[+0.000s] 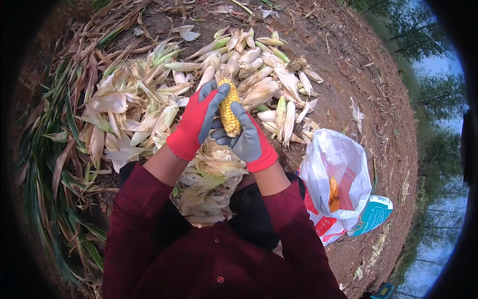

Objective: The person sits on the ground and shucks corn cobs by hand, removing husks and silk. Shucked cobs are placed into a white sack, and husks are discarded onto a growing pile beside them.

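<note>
Both my hands wear red gloves with grey coated palms and fingers. Between them is a husked yellow ear of corn (229, 108), its tip with some dry silk pointing away from me. My left hand (203, 112) grips its upper left side, thumb near the tip. My right hand (246, 134) holds the lower end, thumb along the right side and fingers beneath. Just beyond lies a pile of unhusked corn ears (261, 89). Loose pale corn husks (115, 108) are heaped to the left, and more husks (213, 179) lie between my legs.
An open white woven sack (336, 145) stands at my right with orange-yellow corn (333, 194) inside. Beside it is a teal printed bag (375, 215). Long green and dry corn stalks and leaves (44, 187) lie along the far left. Bare reddish soil (354, 74) stretches right towards trees.
</note>
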`<action>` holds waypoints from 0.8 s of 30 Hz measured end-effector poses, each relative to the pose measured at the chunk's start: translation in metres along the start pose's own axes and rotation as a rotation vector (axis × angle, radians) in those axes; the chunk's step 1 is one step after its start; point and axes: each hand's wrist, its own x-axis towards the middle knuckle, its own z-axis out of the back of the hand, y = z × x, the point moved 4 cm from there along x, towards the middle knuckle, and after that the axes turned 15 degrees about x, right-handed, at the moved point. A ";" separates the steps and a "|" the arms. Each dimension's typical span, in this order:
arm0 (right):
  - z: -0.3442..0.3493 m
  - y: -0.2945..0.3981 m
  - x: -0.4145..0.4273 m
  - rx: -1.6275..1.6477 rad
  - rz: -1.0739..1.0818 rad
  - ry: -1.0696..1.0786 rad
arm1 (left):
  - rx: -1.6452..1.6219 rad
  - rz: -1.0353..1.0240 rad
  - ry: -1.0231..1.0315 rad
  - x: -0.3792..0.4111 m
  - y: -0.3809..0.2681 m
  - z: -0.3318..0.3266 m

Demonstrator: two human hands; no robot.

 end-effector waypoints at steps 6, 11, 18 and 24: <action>0.013 0.029 0.002 0.323 0.140 -0.086 | 0.237 -0.027 0.256 -0.009 0.030 -0.022; 0.049 0.082 -0.017 0.764 0.374 -0.298 | 0.711 0.086 0.442 -0.015 0.015 -0.016; 0.084 0.121 -0.106 1.003 0.621 -0.101 | 0.262 -0.157 -0.027 0.009 -0.029 0.035; 0.206 0.107 -0.187 1.057 1.101 -0.366 | 0.129 -0.121 0.000 0.007 -0.032 0.036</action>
